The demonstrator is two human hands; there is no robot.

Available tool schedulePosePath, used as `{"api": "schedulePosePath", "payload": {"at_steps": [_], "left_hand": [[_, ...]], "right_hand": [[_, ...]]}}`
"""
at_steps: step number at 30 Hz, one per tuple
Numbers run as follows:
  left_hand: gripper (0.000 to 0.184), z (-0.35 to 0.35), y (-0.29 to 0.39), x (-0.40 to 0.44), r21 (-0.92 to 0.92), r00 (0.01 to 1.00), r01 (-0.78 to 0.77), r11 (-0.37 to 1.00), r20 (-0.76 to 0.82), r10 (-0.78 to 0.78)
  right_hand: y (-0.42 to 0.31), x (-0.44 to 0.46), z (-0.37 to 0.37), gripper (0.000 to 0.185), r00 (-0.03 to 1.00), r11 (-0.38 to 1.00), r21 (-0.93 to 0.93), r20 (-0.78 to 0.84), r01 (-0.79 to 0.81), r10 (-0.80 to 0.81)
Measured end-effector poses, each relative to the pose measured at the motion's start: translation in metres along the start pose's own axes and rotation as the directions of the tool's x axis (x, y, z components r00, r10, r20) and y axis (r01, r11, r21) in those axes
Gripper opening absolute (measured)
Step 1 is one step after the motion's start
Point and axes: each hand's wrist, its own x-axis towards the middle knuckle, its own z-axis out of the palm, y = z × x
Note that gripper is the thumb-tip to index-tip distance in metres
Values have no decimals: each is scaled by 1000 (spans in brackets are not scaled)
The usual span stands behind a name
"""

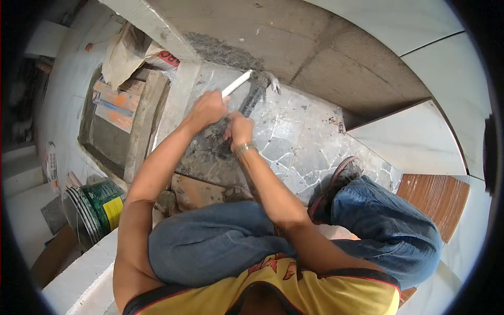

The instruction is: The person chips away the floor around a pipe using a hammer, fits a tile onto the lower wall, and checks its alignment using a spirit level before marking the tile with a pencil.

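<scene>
My left hand (209, 107) is closed around a white pipe (237, 84), whose far end meets the foot of the rough cement wall (294, 42). Close beside it, my right hand (240, 128) grips the dark handle of a claw hammer (254, 98). The hammer's metal head lies near the pipe's far end, by the wall; whether they touch I cannot tell. Dark rubble (207, 144) is scattered under my hands on the cracked grey floor (286, 134). A watch band circles my right wrist.
On the left stand a wood-edged mortar trough (107, 136), a torn paper sack (123, 60) and a green bucket (97, 207). Brown tiles (433, 199) lie at the right, near a white slab (412, 139). My shoe (336, 186) rests on the floor.
</scene>
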Motion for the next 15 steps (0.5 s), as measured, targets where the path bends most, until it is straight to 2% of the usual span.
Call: {"api": "schedulePosePath", "payload": {"at_steps": [1,4,7,8,11,15], "left_hand": [[40,2,-1,1,0,1000,-7,1000,-8,7],[40,3,-5,4,-21,1000,4,1000,18,-3],[40,6,-9,5,-15,1000,5,1000,-3,-5],[40,8,-10,3,-23,1000,13,1000,0,-13],[40,6,-12,5,-31,1000,20,999,9,-20],[41,3,-5,-3,12,1000,-22,1000,15,21]], "right_hand": [[-2,-8,-4,23,1000,1000,-22,8,17,-17],[0,-33,-3,21,983,942,280,-44,184,-179],[23,2,8,21,989,972,189,-63,141,-131],[15,15,2,21,999,1000,-21,52,3,-2],[-1,0,-3,21,999,996,-84,48,3,1],[-8,-45,-11,27,994,990,99,28,103,-106]]}}
